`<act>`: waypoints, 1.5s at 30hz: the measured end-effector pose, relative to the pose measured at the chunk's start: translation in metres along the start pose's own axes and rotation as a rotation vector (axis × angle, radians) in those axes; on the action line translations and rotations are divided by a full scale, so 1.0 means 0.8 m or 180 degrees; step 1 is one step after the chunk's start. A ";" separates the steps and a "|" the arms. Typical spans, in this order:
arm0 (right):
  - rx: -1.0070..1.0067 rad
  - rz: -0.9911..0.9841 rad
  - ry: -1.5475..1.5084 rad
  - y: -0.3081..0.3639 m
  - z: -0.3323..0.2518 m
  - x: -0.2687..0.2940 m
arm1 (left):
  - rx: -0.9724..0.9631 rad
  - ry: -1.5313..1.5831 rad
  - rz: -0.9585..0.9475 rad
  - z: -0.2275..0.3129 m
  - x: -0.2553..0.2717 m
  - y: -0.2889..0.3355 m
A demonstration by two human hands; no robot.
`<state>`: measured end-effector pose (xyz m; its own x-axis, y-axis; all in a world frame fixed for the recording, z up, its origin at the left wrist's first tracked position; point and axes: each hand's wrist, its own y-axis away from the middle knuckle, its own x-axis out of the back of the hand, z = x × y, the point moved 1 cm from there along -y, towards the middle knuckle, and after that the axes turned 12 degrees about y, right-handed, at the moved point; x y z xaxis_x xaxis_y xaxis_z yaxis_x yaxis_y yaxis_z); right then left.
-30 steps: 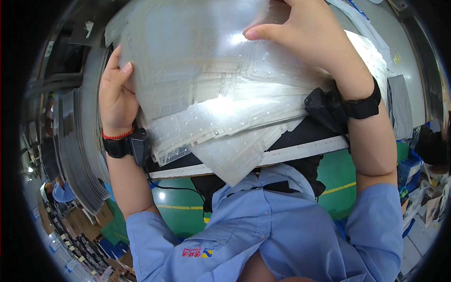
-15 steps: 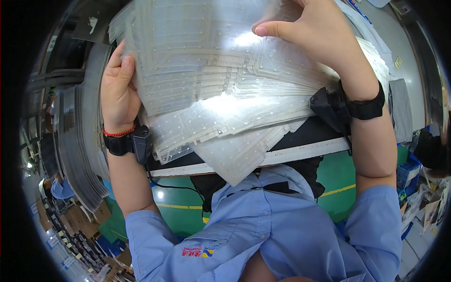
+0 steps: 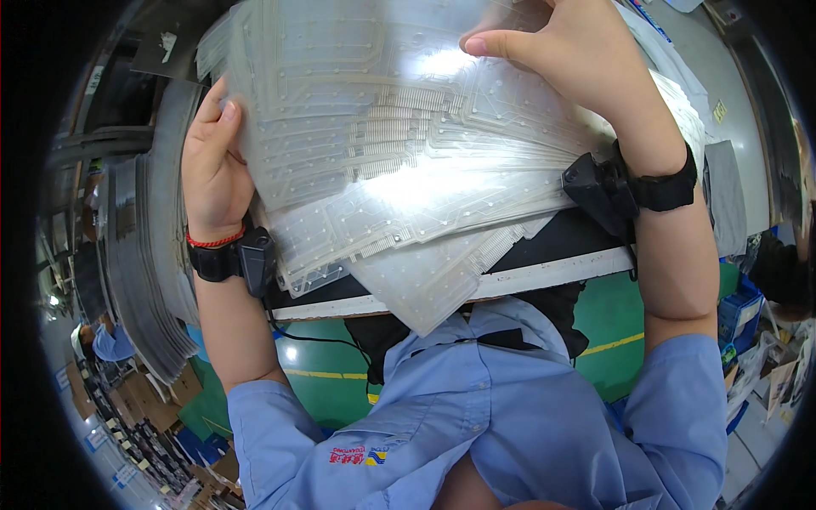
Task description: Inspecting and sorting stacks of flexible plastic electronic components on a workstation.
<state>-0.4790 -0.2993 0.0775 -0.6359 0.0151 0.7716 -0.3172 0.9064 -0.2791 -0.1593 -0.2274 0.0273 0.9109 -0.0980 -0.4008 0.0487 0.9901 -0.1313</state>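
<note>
A fanned stack of clear plastic circuit sheets point(image 3: 314, 161), with fine printed traces and dots, overlaps across the table in front of me. My left hand point(image 3: 212, 170) is at the stack's left edge, its fingers curled behind the sheets and its thumb along their border. Over the far right part, my right hand point(image 3: 578, 59) bends in with its thumb on the film; some of its fingers are blurred through the film or cut off by the top of the picture. One sheet corner point(image 3: 421, 297) pokes out past the table's near edge.
The table's white front edge point(image 3: 535, 270) runs below the stack. Dark curved strips point(image 3: 140, 255) stand at the left. Beyond my right wrist lie white sheets point(image 3: 680, 110) and a grey cloth point(image 3: 724, 191). Blue bins point(image 3: 738, 314) are at the lower right. A cable point(image 3: 314, 338) hangs from my left wrist.
My right hand has shifted very slightly to the right, and the upper sheets' fan has moved a little. My left hand stays nearly where it was.
</note>
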 end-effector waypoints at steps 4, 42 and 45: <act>0.0278 0.0227 0.0010 0.001 0.008 -0.004 | 0.0125 -0.0091 -0.0115 0.003 0.003 0.000; -0.0423 -0.0010 0.0232 -0.004 -0.015 0.003 | 0.0345 -0.0057 0.0354 -0.003 -0.004 -0.004; -0.0318 0.0022 0.0153 -0.004 -0.006 0.002 | 0.0348 -0.0089 0.0391 -0.003 -0.007 -0.005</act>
<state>-0.4754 -0.3002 0.0825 -0.6026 0.0396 0.7970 -0.2396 0.9437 -0.2280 -0.1653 -0.2310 0.0279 0.9237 0.0259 -0.3822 -0.0209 0.9996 0.0173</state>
